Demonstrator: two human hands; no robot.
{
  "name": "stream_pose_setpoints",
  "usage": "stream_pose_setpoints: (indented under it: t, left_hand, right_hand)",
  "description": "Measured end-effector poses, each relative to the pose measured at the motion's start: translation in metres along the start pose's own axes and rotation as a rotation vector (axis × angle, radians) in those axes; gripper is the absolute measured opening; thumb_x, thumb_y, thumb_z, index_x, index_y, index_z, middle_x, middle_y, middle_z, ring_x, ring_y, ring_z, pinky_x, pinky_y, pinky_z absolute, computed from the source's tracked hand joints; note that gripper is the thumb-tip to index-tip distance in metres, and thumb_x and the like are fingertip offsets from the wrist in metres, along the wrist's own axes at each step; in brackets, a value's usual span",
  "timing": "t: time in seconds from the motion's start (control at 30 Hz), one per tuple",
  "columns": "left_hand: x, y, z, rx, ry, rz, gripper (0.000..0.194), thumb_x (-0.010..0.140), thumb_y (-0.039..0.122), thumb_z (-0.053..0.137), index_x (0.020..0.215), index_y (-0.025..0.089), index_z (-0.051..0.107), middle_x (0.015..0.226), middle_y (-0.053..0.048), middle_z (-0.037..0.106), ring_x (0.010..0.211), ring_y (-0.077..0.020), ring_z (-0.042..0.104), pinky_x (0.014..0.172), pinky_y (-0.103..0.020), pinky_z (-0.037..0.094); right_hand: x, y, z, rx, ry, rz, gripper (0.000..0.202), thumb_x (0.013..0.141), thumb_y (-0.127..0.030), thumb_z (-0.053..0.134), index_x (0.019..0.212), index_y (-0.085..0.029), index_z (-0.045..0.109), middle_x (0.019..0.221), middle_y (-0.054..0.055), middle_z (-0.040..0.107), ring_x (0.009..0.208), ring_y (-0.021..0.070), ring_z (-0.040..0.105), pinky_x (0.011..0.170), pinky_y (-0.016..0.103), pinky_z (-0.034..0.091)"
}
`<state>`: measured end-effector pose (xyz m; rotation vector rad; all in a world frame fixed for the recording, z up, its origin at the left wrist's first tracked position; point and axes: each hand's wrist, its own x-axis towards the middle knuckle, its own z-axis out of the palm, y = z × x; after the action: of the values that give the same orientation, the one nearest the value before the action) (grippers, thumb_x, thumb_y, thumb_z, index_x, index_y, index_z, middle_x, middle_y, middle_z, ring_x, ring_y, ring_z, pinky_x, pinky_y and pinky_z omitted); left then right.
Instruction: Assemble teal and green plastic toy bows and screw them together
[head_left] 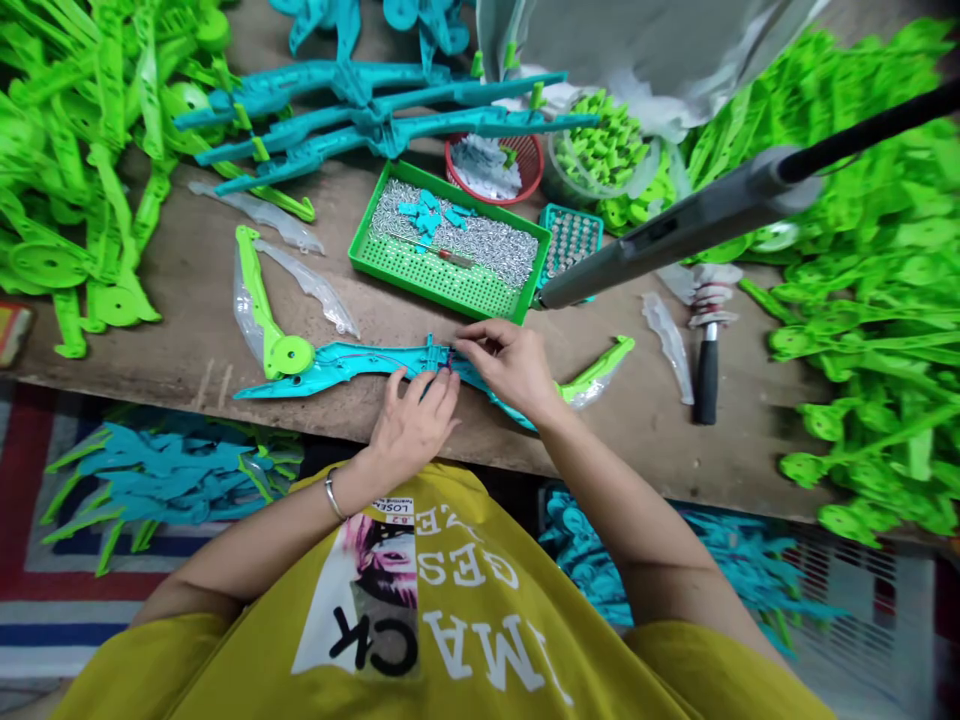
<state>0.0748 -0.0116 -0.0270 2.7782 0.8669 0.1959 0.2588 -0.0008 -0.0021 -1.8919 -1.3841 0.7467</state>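
Observation:
A long blue plastic toy shell lies open along the table's near edge, with thin wires inside. My left hand has its fingers bent over the shell's middle and grips it there. Just right of them, my right hand pinches at the shell's centre; whatever is between the fingertips is too small or hidden to make out. A green arm piece with a round disc joins the shell's left side, beside a clear plastic blade. Another green arm piece shows beyond my right wrist.
A green tray holds screws, small blue parts and a red-handled tool. An electric screwdriver hangs at right above a battery tray. Green parts heap at left and right. A black-handled tool lies right.

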Motion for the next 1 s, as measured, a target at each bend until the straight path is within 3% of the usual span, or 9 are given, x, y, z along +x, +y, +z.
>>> stream_pose_setpoints:
  t: [0.2, 0.37, 0.43, 0.53, 0.67, 1.0]
  left_hand:
    - [0.001, 0.000, -0.003, 0.000, 0.006, 0.011, 0.051, 0.102, 0.036, 0.045, 0.144, 0.007, 0.050, 0.143, -0.015, 0.059, 0.123, -0.0309, 0.056, 0.109, -0.054, 0.035]
    - [0.004, -0.005, -0.006, -0.031, 0.139, 0.035, 0.046, 0.101, 0.039, 0.047, 0.134, 0.009, 0.059, 0.132, -0.014, 0.066, 0.116, -0.0284, 0.058, 0.106, -0.049, 0.035]
    - [0.009, -0.008, -0.007, -0.060, 0.210, -0.010, 0.036, 0.101, 0.034, 0.048, 0.128, 0.014, 0.064, 0.125, -0.012, 0.070, 0.110, -0.0257, 0.059, 0.101, -0.045, 0.036]
    - [0.020, -0.012, -0.007, -0.069, 0.278, -0.186, 0.026, 0.100, 0.033, 0.050, 0.114, 0.020, 0.069, 0.114, -0.010, 0.072, 0.102, -0.0256, 0.059, 0.093, -0.044, 0.036]
    - [0.035, -0.013, -0.008, -0.057, 0.247, -0.307, 0.024, 0.099, 0.036, 0.052, 0.101, 0.019, 0.069, 0.107, -0.011, 0.070, 0.098, -0.0287, 0.057, 0.092, -0.048, 0.033]
    - [0.043, -0.009, -0.009, -0.016, 0.284, -0.282, 0.021, 0.098, 0.028, 0.053, 0.085, 0.021, 0.067, 0.091, -0.005, 0.069, 0.091, -0.0249, 0.058, 0.098, -0.047, 0.031]
  right_hand:
    - [0.003, 0.007, -0.001, 0.087, -0.109, 0.106, 0.012, 0.076, -0.027, 0.071, 0.082, -0.017, 0.078, 0.075, 0.003, 0.076, 0.060, 0.0122, 0.059, 0.062, 0.028, 0.046]
    - [0.006, 0.014, 0.002, 0.160, -0.119, 0.118, 0.011, 0.073, -0.027, 0.075, 0.076, -0.017, 0.073, 0.067, 0.000, 0.071, 0.056, 0.0096, 0.051, 0.057, 0.026, 0.041]
    - [0.006, 0.019, 0.004, 0.176, -0.101, 0.086, 0.014, 0.073, -0.027, 0.075, 0.080, -0.017, 0.070, 0.068, -0.001, 0.069, 0.056, 0.0089, 0.049, 0.055, 0.025, 0.039]
    - [0.005, 0.027, 0.006, 0.201, -0.094, 0.007, 0.019, 0.077, -0.029, 0.074, 0.089, -0.019, 0.062, 0.076, -0.001, 0.071, 0.060, 0.0094, 0.053, 0.059, 0.025, 0.041]
    - [0.002, 0.031, 0.005, 0.184, -0.092, -0.066, 0.021, 0.080, -0.028, 0.071, 0.091, -0.022, 0.054, 0.081, -0.001, 0.073, 0.063, 0.0105, 0.057, 0.062, 0.025, 0.044]
    - [-0.003, 0.021, 0.003, 0.083, -0.053, -0.105, 0.015, 0.081, -0.025, 0.067, 0.086, -0.023, 0.053, 0.082, 0.000, 0.073, 0.065, 0.0124, 0.062, 0.067, 0.027, 0.051]
